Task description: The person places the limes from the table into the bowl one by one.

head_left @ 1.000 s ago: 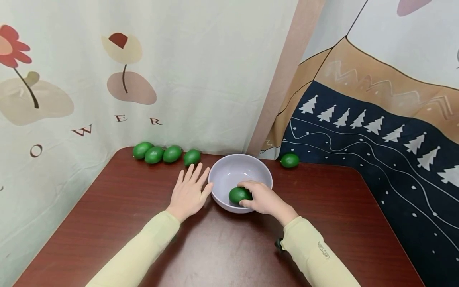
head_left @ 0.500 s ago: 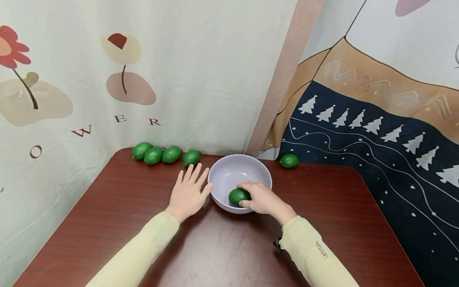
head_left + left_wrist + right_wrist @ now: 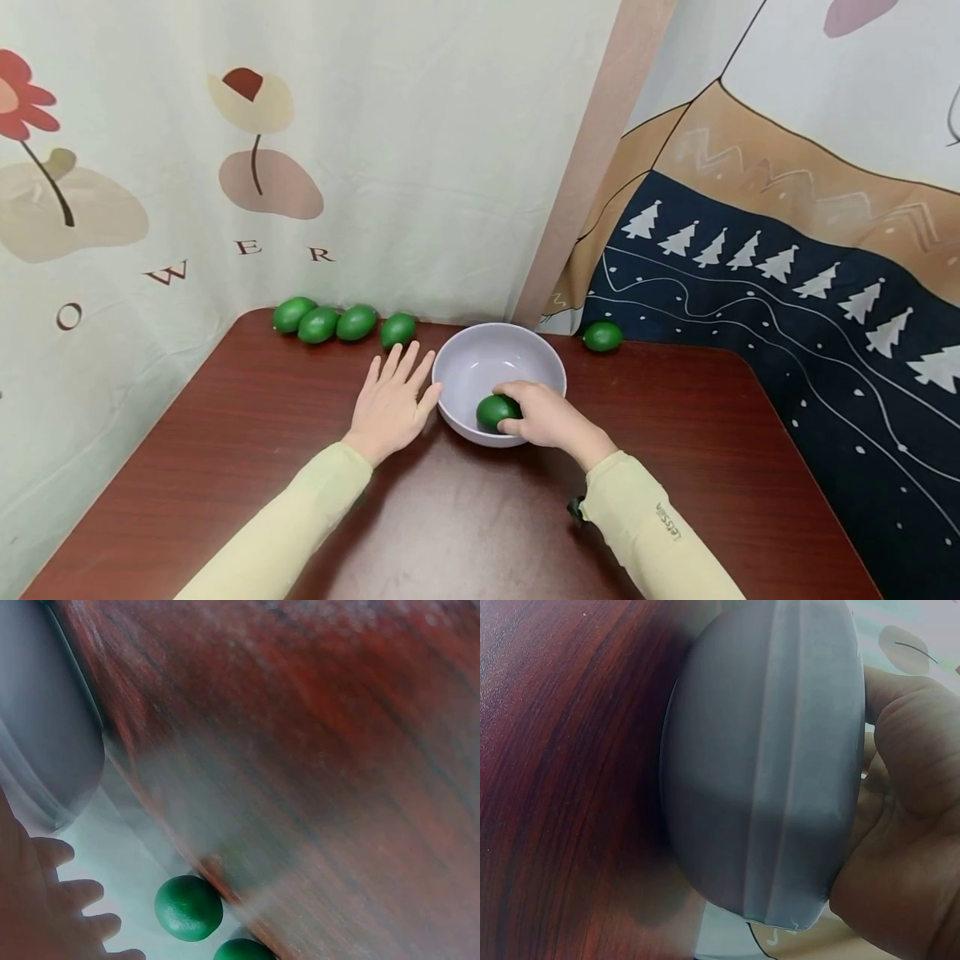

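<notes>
A pale lilac bowl (image 3: 467, 367) stands on the table near its far edge. Inside it, by the front right wall, my right hand (image 3: 551, 421) holds a green lime (image 3: 495, 412) between thumb and fingers. The right wrist view has the bowl's outer wall (image 3: 780, 772) hiding the lime, with part of the hand (image 3: 911, 787) over the rim. Left of the bowl, my left hand (image 3: 388, 412) has its fingers straight and spread, the thumb tip at the rim; whether it touches cannot be told. Another lime (image 3: 398, 331) lies just beyond its fingertips.
Several more limes (image 3: 317, 325) lie in a row along the back left edge of the reddish-brown table (image 3: 480, 533). A single lime (image 3: 603, 337) sits at the back edge, right of the bowl. Printed curtains (image 3: 420, 167) hang right behind the table.
</notes>
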Tool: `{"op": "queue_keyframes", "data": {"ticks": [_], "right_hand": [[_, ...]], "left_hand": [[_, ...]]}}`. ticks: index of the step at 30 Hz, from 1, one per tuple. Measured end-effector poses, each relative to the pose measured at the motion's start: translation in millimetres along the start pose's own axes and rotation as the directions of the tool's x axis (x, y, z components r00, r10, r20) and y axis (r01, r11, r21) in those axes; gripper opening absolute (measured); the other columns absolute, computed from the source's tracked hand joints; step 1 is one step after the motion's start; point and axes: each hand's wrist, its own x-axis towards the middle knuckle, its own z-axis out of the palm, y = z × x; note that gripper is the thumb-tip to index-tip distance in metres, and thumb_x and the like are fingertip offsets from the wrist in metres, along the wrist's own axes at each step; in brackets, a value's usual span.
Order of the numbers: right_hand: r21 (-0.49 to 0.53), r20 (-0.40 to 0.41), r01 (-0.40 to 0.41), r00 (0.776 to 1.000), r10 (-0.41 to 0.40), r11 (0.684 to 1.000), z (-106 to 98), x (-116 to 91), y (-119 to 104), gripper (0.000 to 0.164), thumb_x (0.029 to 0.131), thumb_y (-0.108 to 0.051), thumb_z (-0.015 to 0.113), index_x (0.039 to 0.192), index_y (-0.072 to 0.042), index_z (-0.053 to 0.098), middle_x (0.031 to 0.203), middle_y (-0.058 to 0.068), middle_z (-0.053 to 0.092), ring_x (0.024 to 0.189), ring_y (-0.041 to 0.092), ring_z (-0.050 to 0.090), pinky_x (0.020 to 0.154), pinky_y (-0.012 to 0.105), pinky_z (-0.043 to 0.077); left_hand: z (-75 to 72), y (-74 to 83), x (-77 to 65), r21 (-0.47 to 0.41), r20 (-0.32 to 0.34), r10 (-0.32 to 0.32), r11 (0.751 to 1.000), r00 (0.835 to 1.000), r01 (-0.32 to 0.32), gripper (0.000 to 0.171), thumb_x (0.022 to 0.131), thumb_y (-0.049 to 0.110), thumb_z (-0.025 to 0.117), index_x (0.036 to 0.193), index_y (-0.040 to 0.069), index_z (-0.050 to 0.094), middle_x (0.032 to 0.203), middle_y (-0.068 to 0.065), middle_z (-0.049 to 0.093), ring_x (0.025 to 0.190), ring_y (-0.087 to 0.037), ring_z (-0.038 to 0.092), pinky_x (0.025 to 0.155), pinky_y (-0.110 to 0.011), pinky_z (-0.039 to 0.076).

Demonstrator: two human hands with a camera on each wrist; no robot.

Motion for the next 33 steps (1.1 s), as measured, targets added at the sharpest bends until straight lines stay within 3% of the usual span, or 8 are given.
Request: {"op": "queue_keyframes", "data": {"ticks": [14, 24, 33], "right_hand": [[0.009, 0.007, -0.028, 1.000, 0.028, 1.000, -0.4, 0.8, -2.2, 0.042, 0.091, -0.015, 0.077, 0.130, -0.004, 0.067, 0.121, 0.009, 0.071, 0.106, 0.022, 0.064, 0.098, 0.042, 0.053], [0.033, -0.083, 0.038, 0.996, -0.035, 0.999, 6.8, -1.8, 0.4, 0.039, 0.092, -0.015, 0.077, 0.127, 0.000, 0.069, 0.123, 0.011, 0.071, 0.112, 0.025, 0.066, 0.102, 0.042, 0.053], [0.127, -0.162, 0.078, 0.985, -0.057, 0.989, 2.0, -7.3, 4.3, 0.034, 0.093, -0.011, 0.074, 0.124, 0.001, 0.070, 0.121, 0.012, 0.071, 0.112, 0.029, 0.069, 0.100, 0.045, 0.055]], "left_hand": [[0.5, -0.8, 0.3, -0.008, -0.003, 0.003, 1.000, 1.000, -0.004, 0.063, 0.109, 0.052, 0.035, 0.161, 0.017, 0.039, 0.170, -0.011, 0.026, 0.158, -0.036, 0.019, 0.127, -0.057, 0.009], [-2.7, -1.8, -1.3, 0.006, 0.011, 0.002, 1.000, 1.000, -0.002, 0.064, 0.109, 0.052, 0.035, 0.161, 0.016, 0.038, 0.170, -0.012, 0.026, 0.158, -0.037, 0.018, 0.127, -0.057, 0.009], [0.8, -2.0, 0.6, 0.002, -0.008, 0.014, 1.000, 1.000, -0.014, 0.064, 0.109, 0.053, 0.036, 0.161, 0.016, 0.040, 0.169, -0.013, 0.029, 0.157, -0.037, 0.019, 0.127, -0.058, 0.011]]}}
